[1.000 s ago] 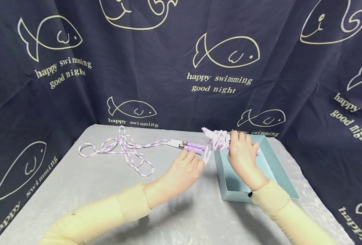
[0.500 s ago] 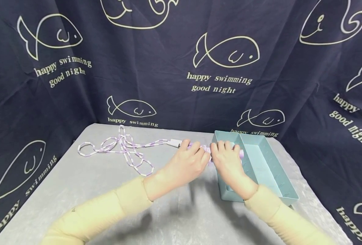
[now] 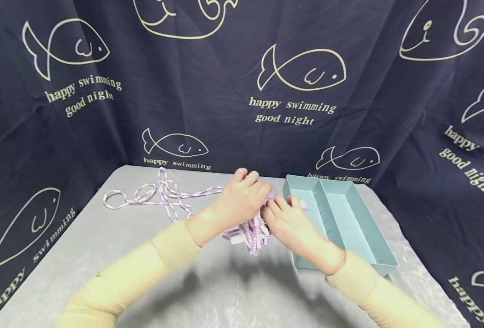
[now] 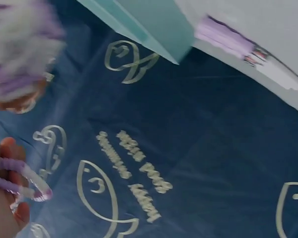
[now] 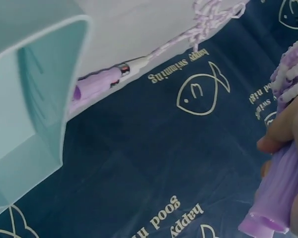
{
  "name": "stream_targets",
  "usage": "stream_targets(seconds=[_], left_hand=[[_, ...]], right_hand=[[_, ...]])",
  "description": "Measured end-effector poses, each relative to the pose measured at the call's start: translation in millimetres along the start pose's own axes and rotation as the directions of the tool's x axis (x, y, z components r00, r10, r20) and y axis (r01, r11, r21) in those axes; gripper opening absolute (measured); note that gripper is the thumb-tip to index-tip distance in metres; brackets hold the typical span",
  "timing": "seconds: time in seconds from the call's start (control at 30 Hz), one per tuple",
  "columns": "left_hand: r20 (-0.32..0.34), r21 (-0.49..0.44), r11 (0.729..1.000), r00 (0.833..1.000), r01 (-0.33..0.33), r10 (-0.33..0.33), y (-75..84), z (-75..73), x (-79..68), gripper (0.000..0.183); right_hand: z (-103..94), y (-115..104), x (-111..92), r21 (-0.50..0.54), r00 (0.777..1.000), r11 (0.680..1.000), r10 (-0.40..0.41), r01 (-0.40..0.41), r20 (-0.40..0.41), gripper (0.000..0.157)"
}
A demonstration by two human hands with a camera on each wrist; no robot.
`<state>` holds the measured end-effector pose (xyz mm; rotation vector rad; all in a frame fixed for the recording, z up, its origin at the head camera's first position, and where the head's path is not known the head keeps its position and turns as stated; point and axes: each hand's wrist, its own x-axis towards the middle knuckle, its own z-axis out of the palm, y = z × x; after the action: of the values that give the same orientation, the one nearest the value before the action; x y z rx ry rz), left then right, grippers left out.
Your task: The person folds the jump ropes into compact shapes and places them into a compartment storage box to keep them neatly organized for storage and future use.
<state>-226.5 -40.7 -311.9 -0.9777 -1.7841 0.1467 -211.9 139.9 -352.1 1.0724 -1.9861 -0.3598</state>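
My right hand (image 3: 292,225) grips the purple handles (image 5: 278,193) of a bundled beaded jump rope; they lie side by side in the right wrist view. Its white and purple cord (image 3: 255,234) hangs in a wound bunch below the hands, above the table. Beside it, my left hand (image 3: 242,200) has its fingers curled round a short loop of the beaded cord (image 4: 37,186). A second jump rope (image 3: 161,196) lies loosely looped on the table at the left. Its purple handles (image 5: 99,84) are hidden behind my left hand in the head view but show in both wrist views.
A light teal tray (image 3: 342,182) with a lengthwise divider stands on the right side of the grey-covered table (image 3: 233,291), close beside my right hand. A dark blue curtain (image 3: 225,91) with fish drawings surrounds the table.
Both hands have drawn together, the right moving left from over the tray. The wound bunch has swung from upright beside the right hand to hanging below the hands.
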Motion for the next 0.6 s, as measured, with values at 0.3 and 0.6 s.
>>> stream_targets(seconds=[0.3, 0.6], left_hand=[[0.021, -0.207, 0.977, 0.998, -0.048, 0.054, -10.3, 12.8, -20.6, 0.019], [-0.012, -0.329, 0.930, 0.985, -0.167, 0.172, -16.4, 13.9, -27.2, 0.014]], right_hand=[[-6.6, -3, -2, 0.240, 0.999, 0.971, 0.008, 0.003, -0.045, 0.019], [-8.6, 1, -1, 0.440, 0.980, 0.891, 0.171, -0.111, -0.099, 0.029]])
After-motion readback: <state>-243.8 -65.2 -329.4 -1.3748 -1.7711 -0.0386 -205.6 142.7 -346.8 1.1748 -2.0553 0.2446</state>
